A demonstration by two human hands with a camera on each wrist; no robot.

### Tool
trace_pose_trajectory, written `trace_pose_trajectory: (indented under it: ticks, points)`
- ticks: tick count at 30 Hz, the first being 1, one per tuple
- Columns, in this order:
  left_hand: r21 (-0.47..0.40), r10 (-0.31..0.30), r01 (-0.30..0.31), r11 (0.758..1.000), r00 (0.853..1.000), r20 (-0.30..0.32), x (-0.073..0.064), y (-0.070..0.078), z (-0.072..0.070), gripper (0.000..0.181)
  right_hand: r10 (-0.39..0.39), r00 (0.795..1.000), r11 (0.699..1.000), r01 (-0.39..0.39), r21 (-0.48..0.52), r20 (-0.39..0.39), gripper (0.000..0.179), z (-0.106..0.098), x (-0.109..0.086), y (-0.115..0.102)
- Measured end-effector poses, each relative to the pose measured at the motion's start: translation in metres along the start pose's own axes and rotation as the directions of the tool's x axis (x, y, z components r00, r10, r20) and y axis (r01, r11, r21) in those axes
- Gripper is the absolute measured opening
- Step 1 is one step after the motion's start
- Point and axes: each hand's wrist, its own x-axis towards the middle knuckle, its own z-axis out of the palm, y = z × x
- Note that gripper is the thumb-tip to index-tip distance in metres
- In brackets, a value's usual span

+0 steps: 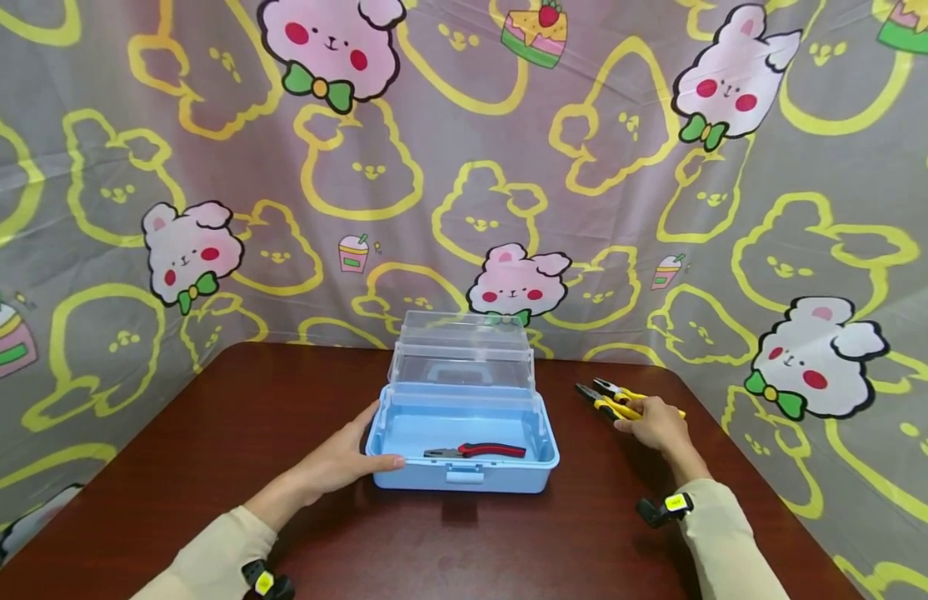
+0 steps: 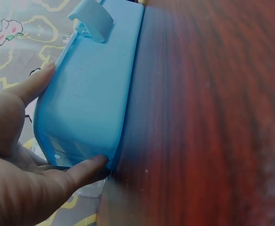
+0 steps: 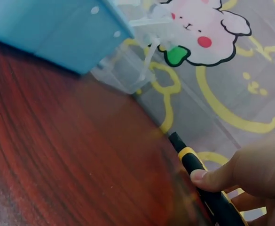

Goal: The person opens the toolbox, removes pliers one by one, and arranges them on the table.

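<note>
A light blue toolbox (image 1: 400,477) with its clear lid (image 1: 464,333) raised stands on the table. Inside it lie red-and-black pliers (image 1: 494,450). My left hand (image 1: 336,458) grips the box's left end, thumb over the front rim and fingers along the side wall, as the left wrist view also shows (image 2: 15,127). Off to the right of the box, my right hand (image 1: 659,429) pinches black-and-yellow pliers (image 3: 193,165) by the handle, thumb on top. Another pair of yellow-handled pliers (image 1: 614,387) lies right behind them, partly covered by the hand.
The dark red-brown table (image 1: 284,392) carries all of this. A patterned cloth (image 1: 404,208) with cartoon rabbits hangs behind the table and along its sides. The toolbox's front latch (image 2: 92,21) sticks out from its wall.
</note>
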Motion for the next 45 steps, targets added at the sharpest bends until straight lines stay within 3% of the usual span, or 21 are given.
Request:
trace_pose_trajectory:
  ticks: [6,20,32,45]
  points:
    - [-0.005,0.004,-0.004,1.0,1.0,0.004,-0.0004,-0.0001,0.0001,0.11,0.055,0.998,0.998,-0.055,-0.032,0.004,0.048,0.0044,-0.0005,0.0006]
    - [0.0,0.01,-0.01,1.0,1.0,0.006,-0.0014,0.002,-0.0003,0.11,0.151,0.983,0.987,-0.145,-0.067,0.109,0.035,0.0014,-0.0025,-0.0069]
    - [0.004,-0.001,0.001,1.0,1.0,-0.002,-0.0018,0.0009,0.0008,0.112,0.156,0.98,0.985,-0.145,-0.091,0.122,0.044,0.0019,-0.0043,-0.0053]
    - [0.001,-0.009,0.009,1.0,1.0,-0.009,-0.0016,0.002,0.0015,0.111,0.138,0.985,0.986,-0.127,-0.105,0.107,0.072,0.0059,0.0002,-0.0068]
